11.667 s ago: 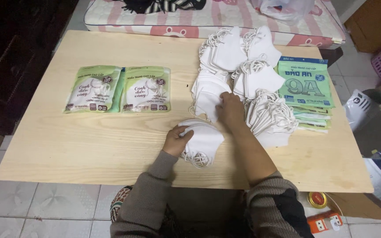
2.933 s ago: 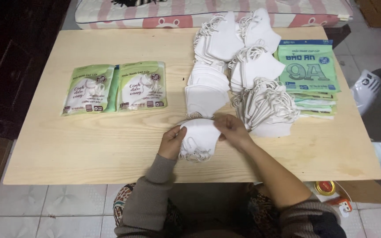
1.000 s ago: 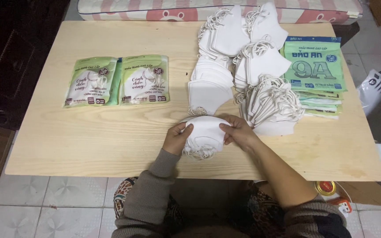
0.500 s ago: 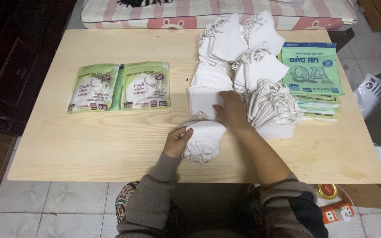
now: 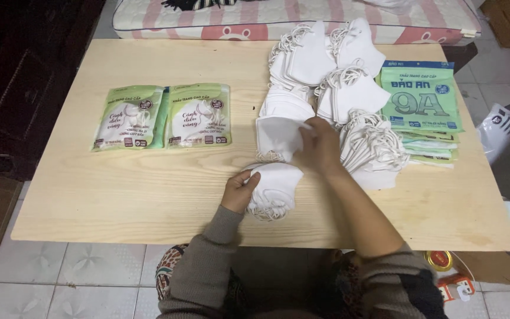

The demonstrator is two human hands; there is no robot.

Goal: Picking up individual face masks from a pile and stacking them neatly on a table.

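Note:
My left hand holds a small stack of folded white face masks near the front middle of the wooden table. My right hand reaches forward and pinches the top mask of a white mask pile just beyond that stack. More loose white masks with ear loops lie in piles behind and to the right.
Two light green sealed mask packets lie side by side on the left half of the table. A stack of green flat packaging bags sits at the right. A pink striped mattress borders the far edge. Tiled floor surrounds the table.
My right hand left the held stack and moved forward to the mask pile, taking hold of its top mask. My left hand kept its grip on the stack.

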